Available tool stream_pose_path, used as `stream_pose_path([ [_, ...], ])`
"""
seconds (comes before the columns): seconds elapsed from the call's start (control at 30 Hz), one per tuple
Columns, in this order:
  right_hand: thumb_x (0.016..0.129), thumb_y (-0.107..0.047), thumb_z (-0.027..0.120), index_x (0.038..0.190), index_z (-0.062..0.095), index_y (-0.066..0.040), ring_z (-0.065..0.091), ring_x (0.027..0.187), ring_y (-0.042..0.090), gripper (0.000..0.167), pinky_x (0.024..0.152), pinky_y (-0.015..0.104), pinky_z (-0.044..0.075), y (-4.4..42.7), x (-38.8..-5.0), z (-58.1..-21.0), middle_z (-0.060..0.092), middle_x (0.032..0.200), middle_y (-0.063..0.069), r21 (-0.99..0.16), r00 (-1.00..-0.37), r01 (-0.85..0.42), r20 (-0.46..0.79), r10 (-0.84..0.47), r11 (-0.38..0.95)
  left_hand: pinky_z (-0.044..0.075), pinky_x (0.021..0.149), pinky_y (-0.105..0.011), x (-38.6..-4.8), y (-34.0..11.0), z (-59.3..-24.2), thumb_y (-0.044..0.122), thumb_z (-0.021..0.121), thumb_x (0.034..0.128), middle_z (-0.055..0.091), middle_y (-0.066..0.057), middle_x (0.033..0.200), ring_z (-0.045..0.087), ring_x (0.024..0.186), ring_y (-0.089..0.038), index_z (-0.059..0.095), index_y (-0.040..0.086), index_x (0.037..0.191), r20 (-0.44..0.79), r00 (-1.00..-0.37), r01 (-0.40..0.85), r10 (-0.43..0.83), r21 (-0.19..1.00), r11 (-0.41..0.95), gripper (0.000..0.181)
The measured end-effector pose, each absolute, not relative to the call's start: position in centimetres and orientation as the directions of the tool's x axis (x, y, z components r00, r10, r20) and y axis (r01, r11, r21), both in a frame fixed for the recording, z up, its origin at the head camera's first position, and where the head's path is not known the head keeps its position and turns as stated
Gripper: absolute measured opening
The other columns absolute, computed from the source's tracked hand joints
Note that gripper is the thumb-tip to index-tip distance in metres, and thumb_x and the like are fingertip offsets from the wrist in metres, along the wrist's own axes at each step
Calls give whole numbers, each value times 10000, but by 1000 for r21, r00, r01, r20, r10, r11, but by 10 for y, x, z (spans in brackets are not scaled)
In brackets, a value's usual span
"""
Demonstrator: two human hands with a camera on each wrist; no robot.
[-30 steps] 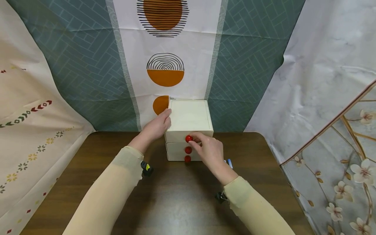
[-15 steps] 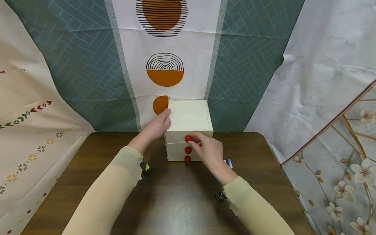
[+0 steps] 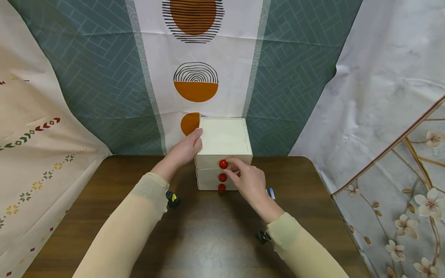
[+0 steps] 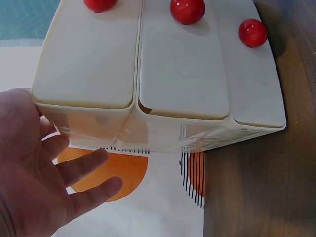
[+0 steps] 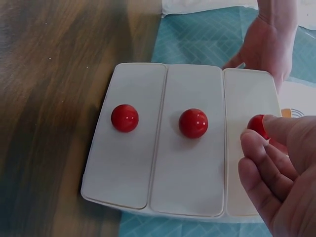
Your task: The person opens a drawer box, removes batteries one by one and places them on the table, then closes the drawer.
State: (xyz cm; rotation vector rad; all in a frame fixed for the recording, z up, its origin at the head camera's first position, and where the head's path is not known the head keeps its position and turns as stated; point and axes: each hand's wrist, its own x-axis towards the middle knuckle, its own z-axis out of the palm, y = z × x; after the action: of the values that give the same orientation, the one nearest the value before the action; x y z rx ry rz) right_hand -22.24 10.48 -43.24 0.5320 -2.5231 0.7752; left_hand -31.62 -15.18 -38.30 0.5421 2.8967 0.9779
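A white cabinet of three stacked drawers (image 3: pixel 226 135) stands against the back cloth, each drawer front with a round red knob. All three drawers look pushed in. My left hand (image 3: pixel 187 148) rests along the cabinet's upper left side; in the left wrist view the fingers of this hand (image 4: pixel 44 173) are spread and extended beside the wall. My right hand (image 3: pixel 250 179) is at the top knob (image 3: pixel 223 164). Its thumb and forefinger are parted around the knob, lightly touching at most. The middle knob (image 5: pixel 193 123) and bottom knob (image 5: pixel 125 118) are untouched.
A brown wooden table (image 3: pixel 208 239) carries the cabinet. A blue-and-white pen-like object (image 3: pixel 272 193) lies right of the cabinet, partly behind my right wrist. Patterned cloths hang behind and on both sides, including a flowered one (image 3: pixel 393 154) on the right.
My right thumb and forefinger have spread from a pinch on the top knob, and the right hand has shifted slightly rightward. My left hand and the cabinet stay put.
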Motion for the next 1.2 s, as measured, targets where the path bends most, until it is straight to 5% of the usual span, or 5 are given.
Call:
stream_pose_path([
  [1.2, 989, -328, 855, 1245, 816, -203, 772, 753, 157, 288, 616, 376, 560, 116, -220, -466, 836, 953, -28, -485, -867, -462, 424, -262, 743, 158, 1350, -451, -318, -151, -376, 240, 307, 1199, 183, -188, 1820, 183, 1684, -322, 230, -29, 1737, 52, -931, 324, 361, 571, 754, 607],
])
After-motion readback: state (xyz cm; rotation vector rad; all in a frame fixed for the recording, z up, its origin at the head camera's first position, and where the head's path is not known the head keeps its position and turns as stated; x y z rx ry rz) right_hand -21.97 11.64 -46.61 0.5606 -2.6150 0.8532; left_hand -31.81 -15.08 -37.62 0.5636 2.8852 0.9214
